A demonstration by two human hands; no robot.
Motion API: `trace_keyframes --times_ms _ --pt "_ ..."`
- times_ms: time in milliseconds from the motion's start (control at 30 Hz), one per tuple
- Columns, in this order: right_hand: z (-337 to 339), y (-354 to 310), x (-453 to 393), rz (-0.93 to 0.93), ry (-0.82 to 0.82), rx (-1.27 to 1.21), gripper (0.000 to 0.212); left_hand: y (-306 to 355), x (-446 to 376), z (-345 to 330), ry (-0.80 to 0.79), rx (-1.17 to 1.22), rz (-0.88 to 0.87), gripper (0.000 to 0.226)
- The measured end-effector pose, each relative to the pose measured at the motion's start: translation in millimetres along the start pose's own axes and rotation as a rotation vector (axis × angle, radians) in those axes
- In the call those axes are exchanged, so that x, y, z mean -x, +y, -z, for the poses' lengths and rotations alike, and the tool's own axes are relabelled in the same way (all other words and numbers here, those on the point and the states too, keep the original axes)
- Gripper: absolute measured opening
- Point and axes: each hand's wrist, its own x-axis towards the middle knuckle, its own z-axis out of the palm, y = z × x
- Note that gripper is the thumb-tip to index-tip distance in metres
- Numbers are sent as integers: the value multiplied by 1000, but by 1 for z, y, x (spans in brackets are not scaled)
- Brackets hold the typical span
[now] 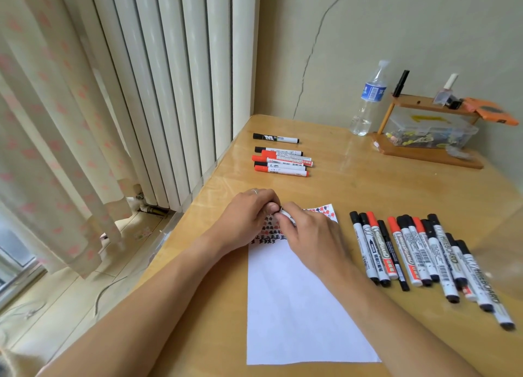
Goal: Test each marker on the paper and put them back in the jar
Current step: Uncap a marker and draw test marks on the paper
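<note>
1. I see both hands meeting over the top of the white sheet of paper [300, 300]; left hand [246, 221] and right hand [308, 235] have fingers curled around one small white-barrelled marker [284, 214], mostly hidden between them
2. Whether the cap is coming off or going on, I cannot tell; the tip is not visible
3. The paper's far end already carries rows of red and black test marks [268, 235], partly under the hands; the near part is blank
4. Long row of black- and red-capped whiteboard markers [418, 257] lies just right of the paper; a smaller group of markers [283, 161] lies farther up the light wooden table [368, 184], one black marker [276, 138] apart from them
5. At the right edge a clear curved shape shows, perhaps the jar; not certain
6. Risks, my judgement: a stiff cap releasing suddenly could jerk the tip across hand or table; the right forearm could nudge the near row and roll markers together, mixing the two groups; damp marks under the palms could smear
</note>
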Motion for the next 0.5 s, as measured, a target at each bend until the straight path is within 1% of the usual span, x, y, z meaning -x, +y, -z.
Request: trace_keyframes --times_ms 67,133,267,333,500 --pt "3 0 -1 -29 -8 -14 26 -2 -1 2 5 -18 1 31" --pt "4 0 -1 -72 -19 -14 29 -7 -3 4 31 -41 37 29" --pt "4 -1 0 -135 -43 32 34 -19 -8 4 119 -149 219 11" --pt "4 -1 1 -150 -55 25 34 -20 -11 2 110 -193 278 14" --pt "6 -1 0 -175 -91 -5 31 -19 -11 1 70 -269 294 17"
